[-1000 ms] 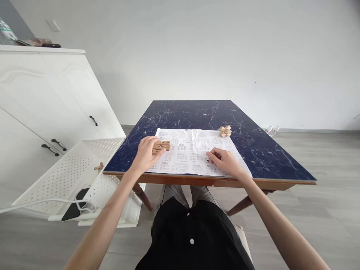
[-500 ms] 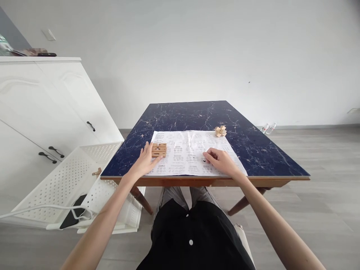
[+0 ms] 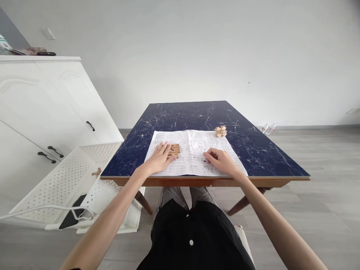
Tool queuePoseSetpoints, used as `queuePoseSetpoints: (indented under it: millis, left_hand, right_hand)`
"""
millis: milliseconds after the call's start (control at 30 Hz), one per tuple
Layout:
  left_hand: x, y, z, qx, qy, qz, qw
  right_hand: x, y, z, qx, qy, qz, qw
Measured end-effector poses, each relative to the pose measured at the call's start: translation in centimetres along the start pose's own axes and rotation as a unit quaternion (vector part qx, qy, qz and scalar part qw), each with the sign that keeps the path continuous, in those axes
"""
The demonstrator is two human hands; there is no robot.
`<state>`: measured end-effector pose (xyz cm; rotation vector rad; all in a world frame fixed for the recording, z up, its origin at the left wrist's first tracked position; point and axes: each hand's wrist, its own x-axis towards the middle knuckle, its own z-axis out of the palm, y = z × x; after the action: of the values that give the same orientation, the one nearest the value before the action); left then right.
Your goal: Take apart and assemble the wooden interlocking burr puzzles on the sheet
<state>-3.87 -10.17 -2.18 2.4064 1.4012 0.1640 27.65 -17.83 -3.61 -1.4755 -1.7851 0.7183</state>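
My left hand [image 3: 159, 159] lies flat over the left part of several flat wooden puzzle pieces [image 3: 176, 149], stacked side by side in rows, with dark slots cut in them. Its fingers are stretched out and the thumb rests along their near edge. Beneath them is a creased printed sheet [image 3: 185, 168] with small figures. On the sheet's right half rests my right hand [image 3: 221, 160], fingers curled in and thumb against the index finger, with nothing visible in it. An assembled wooden burr puzzle [image 3: 221, 131] sits at the sheet's far right corner.
The sheet lies at the front edge of a dark blue marbled table [image 3: 185, 116]. To the left stand a white cabinet [image 3: 42, 101] and white perforated panels [image 3: 56, 183] with a cable [image 3: 42, 207] and a small wooden piece [image 3: 96, 172]. Plastic bottles [image 3: 270, 128] stand by the wall.
My left hand has slid the wooden pieces to the right across the sheet, toward its middle, and now covers more of them. My right hand has stayed in place.
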Motion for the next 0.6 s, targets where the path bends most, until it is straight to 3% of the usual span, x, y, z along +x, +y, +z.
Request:
queuePoseSetpoints:
  millis: [133, 267, 433, 600]
  left_hand:
    - [1.1, 2.5, 1.4, -0.016, 0.017, 0.029, 0.999]
    - [1.8, 3.4, 2.2, -0.033, 0.061, 0.040, 0.997]
    - [2.9, 2.1, 2.0, -0.049, 0.151, 0.030, 0.987]
    - [4.2, 0.5, 1.8, -0.060, 0.184, 0.010, 0.981]
  right_hand:
    - [-0.1, -0.1, 0.0, -0.011, 0.002, -0.001, 1.000]
    - [0.0, -0.2, -0.1, -0.029, 0.005, -0.005, 1.000]
    - [0.7, -0.2, 0.2, -0.062, 0.001, -0.021, 0.998]
    - [2.3, -1.2, 1.5, -0.101, -0.002, -0.074, 0.992]
